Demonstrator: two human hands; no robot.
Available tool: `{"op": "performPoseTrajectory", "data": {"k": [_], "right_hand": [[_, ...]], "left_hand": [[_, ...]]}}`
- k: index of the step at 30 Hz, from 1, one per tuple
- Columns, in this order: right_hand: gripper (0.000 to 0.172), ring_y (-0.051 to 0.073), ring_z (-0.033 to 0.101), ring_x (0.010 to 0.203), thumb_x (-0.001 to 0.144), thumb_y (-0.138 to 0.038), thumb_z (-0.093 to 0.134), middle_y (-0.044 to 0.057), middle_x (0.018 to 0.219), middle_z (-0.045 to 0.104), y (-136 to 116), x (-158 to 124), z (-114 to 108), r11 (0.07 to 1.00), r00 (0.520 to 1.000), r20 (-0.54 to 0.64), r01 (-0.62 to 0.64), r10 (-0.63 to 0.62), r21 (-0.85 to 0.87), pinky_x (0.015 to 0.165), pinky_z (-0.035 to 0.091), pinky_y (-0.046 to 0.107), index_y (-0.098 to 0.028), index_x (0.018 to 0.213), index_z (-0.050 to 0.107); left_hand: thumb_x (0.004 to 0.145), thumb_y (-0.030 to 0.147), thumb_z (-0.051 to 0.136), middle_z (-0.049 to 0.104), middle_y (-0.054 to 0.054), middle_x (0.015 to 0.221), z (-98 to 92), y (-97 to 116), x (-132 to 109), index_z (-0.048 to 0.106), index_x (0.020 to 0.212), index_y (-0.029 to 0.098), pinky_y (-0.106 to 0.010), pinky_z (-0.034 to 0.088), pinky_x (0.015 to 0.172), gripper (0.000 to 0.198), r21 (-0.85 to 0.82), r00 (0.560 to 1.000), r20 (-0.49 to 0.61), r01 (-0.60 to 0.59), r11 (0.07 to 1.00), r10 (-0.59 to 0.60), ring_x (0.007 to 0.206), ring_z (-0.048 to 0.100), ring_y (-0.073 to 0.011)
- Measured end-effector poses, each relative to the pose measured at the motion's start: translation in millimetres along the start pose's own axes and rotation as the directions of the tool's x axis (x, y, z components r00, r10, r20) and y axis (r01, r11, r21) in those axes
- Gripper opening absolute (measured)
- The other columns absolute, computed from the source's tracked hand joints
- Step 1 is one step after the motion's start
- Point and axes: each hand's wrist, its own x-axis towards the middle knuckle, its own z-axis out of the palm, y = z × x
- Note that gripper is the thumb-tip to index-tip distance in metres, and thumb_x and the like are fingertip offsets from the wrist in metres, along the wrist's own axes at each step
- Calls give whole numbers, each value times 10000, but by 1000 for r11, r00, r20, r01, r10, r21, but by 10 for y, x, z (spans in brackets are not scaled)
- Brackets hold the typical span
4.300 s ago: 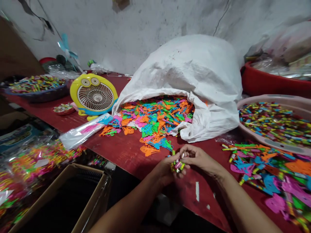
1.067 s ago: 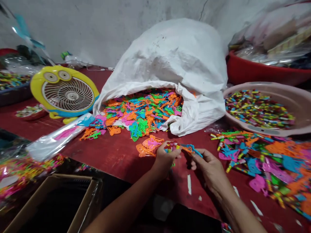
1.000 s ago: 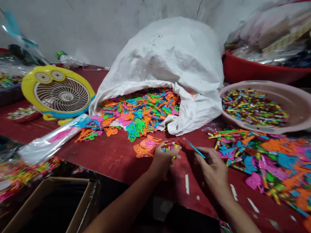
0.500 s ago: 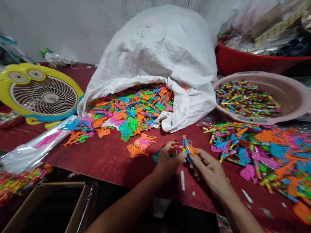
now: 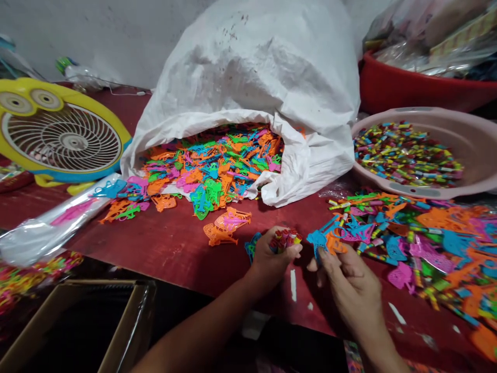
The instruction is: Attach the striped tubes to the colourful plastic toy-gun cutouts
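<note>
My left hand (image 5: 267,259) is closed around a bunch of small wrapped sticks (image 5: 286,239) with red and yellow ends showing above the fingers. To its right, my right hand (image 5: 351,280) pinches a blue plastic toy piece (image 5: 319,239) and an orange one (image 5: 334,242), flat with mesh patches. The two hands are apart, above the red tabletop (image 5: 171,254). A blue and green mesh piece (image 5: 252,247) is partly hidden beside my left hand. Orange mesh pieces (image 5: 225,228) lie just beyond it.
A white sack (image 5: 256,67) spills mixed plastic pieces (image 5: 217,171). A pink basin (image 5: 471,150) holds many wrapped sticks (image 5: 407,155). Mixed pieces and sticks (image 5: 438,254) cover the right side. A yellow fan (image 5: 73,140) stands left; a cardboard box (image 5: 120,331) sits below the table edge.
My right hand has moved right, away from my left hand, with the blue and orange pieces. My left hand keeps its bunch of sticks. The view has shifted slightly.
</note>
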Motion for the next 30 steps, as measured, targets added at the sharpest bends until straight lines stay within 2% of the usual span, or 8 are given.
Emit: {"op": "performPoseTrajectory", "data": {"k": [4,9,18,21,23,30], "right_hand": [[217,120,527,506,936,-434,565,-7,675,640,-5,-34,95,998,999,-26,19,-21,-62,486,426,225,-227,898,619],[214,133,548,514,946,-433,547,3,693,654,74,-53,102,986,998,-27,44,-49,-162,500,433,241,-229,952,611],[220,141,592,521,961,-431,491,-10,652,636,138,-126,130,901,979,-70,145,-190,-408,512,430,239,-245,915,598],[223,154,601,523,960,-438,488,-2,656,643,153,-121,157,900,979,-79,141,-190,-412,505,432,248,-249,913,597],[218,156,591,507,960,-438,487,-5,639,632,128,-101,164,905,979,-66,152,-193,-397,498,431,250,-255,910,595],[242,149,554,505,966,-429,477,-8,635,610,38,-21,139,971,995,6,100,-101,-219,538,434,268,-245,830,555]], "left_hand": [[709,262,761,589,24,665,-14,-56,6,598,824,175,-228,421,592,217,6,1000,0,-2,1000,2,588,519,-102],[721,276,741,591,11,709,-55,-62,6,611,835,187,-240,423,632,194,149,998,-14,-64,987,67,635,514,-120],[684,207,714,562,18,668,-18,-12,6,582,727,189,-240,402,620,141,243,989,-37,-129,962,142,616,472,-118],[684,205,707,568,20,647,-8,0,7,597,737,193,-244,395,609,123,274,989,-60,-114,955,136,598,474,-122],[686,201,706,587,14,658,-13,-6,9,608,740,196,-247,403,615,112,301,982,-62,-150,942,176,607,494,-129],[751,156,663,691,-40,791,-66,-59,-36,682,815,222,-285,455,743,93,471,931,66,-346,812,359,737,610,-185]]}}
